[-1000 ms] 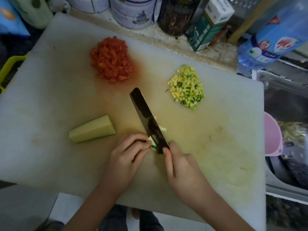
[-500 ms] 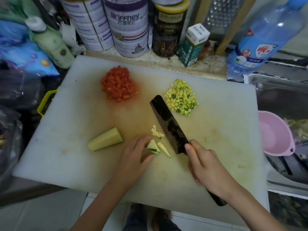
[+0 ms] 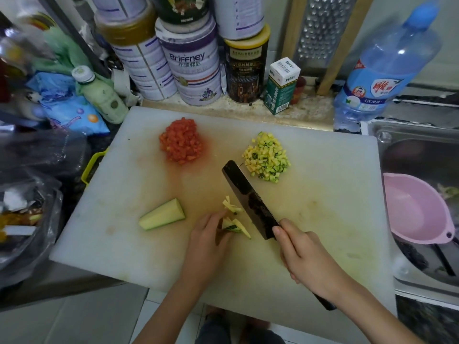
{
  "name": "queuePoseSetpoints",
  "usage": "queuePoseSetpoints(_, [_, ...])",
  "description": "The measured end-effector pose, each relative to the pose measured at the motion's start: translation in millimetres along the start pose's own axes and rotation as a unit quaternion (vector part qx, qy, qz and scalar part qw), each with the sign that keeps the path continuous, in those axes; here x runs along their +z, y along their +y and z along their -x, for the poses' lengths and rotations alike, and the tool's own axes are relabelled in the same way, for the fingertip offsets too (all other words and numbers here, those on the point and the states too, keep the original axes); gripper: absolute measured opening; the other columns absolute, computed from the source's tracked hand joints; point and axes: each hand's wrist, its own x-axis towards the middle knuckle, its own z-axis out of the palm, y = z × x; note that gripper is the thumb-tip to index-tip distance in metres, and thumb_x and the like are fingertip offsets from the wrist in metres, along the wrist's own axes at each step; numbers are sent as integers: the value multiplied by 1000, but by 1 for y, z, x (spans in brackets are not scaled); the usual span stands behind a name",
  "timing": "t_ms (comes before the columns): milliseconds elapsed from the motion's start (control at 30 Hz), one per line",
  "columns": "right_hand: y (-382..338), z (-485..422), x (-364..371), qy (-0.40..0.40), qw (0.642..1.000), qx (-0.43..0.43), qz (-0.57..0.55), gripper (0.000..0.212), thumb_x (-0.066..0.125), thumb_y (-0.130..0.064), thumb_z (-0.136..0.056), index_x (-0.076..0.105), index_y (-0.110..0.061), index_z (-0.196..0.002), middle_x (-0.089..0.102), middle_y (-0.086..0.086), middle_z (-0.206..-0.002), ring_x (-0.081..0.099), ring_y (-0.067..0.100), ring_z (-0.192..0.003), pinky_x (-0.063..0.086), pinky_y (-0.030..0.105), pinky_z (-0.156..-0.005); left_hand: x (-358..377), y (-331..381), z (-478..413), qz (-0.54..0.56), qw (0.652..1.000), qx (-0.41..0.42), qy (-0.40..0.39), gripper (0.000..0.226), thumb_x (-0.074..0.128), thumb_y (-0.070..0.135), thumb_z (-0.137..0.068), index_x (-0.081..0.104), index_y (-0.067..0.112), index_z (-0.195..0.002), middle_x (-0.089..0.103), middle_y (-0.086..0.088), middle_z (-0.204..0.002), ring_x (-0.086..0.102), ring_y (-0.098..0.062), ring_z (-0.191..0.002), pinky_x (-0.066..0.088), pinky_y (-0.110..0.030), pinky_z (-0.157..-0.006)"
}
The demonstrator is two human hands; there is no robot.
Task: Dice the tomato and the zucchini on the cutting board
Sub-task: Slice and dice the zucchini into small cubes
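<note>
Crowded kitchen counter, with a white cutting board (image 3: 323, 194) laid across it just beside a steel sink (image 3: 409, 155).

Toward the board's far edge, left of middle: a heap of diced tomato (image 3: 182, 142). Right of it and well apart: a heap of diced zucchini (image 3: 267, 158), yellow with dark green skin. Left of the board's centre: an uncut zucchini wedge (image 3: 162, 214), lying flat.

Nearer the front edge: left hand (image 3: 206, 242) with fingertips closed on a small bundle of zucchini strips (image 3: 236, 225), a few loose slivers (image 3: 231, 206) just beyond them. Right hand (image 3: 305, 256) wrapped tight round the handle of a dark knife (image 3: 248, 197), forefinger laid against the blade. Blade just right of the strips, tip pointing between the two heaps.

Behind the board's far edge:
- Stacked white tins, one marked Briffney (image 3: 193, 68), lids on, contents hidden.
- Dark tin with a yellow lid (image 3: 246, 68), likewise closed.
- Green-and-white carton (image 3: 282, 88), closed.
- Metal grater (image 3: 320, 33) leaning upright.
- Large blue water bottle (image 3: 387, 68), capped, contents not clear.

Off the far-left corner: a capped bottle (image 3: 104, 95) of pale green liquid. Off the left edge: a clear plastic bag (image 3: 27, 219) with dark and orange scraps inside. At the right edge, over the sink: a pink bowl (image 3: 417, 212) with only its pink inside showing.
</note>
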Motion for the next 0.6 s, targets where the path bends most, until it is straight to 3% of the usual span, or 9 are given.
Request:
queuePoseSetpoints(100, [6,2,3,6,998,-32,52,29,28,-54,-93,39,-32,-78,37,-3,-46,38,17,-39,31,31,-40,-13,0,-2,9,1000,1,-9,54,75,27,-83,55,18,-132,57,3,-118,58,-14,-103,49,-26,-88])
queuePoseSetpoints(167, [6,4,5,26,986,-78,147,28,23,-53,-97,35,-32,-81,34,-8,-46,35,16,-40,24,23,-42,-27,3,-6,8,999,12,51,46,68,40,-85,57,17,-124,56,4,-114,56,-10,-96,47,-20,-83])
queuePoseSetpoints(267, [5,7,8,38,957,-110,266,36,22,-55,-98,40,-28,-84,42,-10,-50,38,15,-39,34,29,-38,-45,7,-13,-36,982,115,146,30,58,30,-92,55,12,-115,55,-4,-111,56,-18,-92,47,-23,-81])
queuePoseSetpoints(333, [5,7,11,45,940,-121,315,37,28,-53,-97,45,-23,-84,49,-6,-54,45,21,-39,35,29,-35,-54,6,-23,-64,967,202,139,24,59,20,-94,58,9,-115,58,-12,-112,57,-23,-97,48,-29,-84])
queuePoseSetpoints(400, [2,7,13,52,925,-141,350,35,34,-50,-97,47,-21,-84,50,-4,-55,45,24,-39,32,27,-34,-62,4,-40,-60,962,259,61,23,59,20,-94,68,5,-110,62,-12,-109,59,-23,-97,50,-32,-82])
queuePoseSetpoints(500, [-4,10,16,62,910,-147,382,37,36,-50,-96,52,-20,-82,50,-3,-54,46,25,-40,30,26,-35,-71,2,-71,-41,947,285,-144,33,54,37,-94,73,14,-110,64,1,-109,55,-11,-100,47,-28,-83])
queuePoseSetpoints(600, [-13,16,19,70,894,-123,426,42,35,-51,-95,58,-19,-80,49,-3,-51,48,24,-40,30,26,-35,-71,2,-103,-49,896,275,-345,35,57,45,-92,73,23,-113,66,9,-114,52,-4,-104,44,-28,-90])
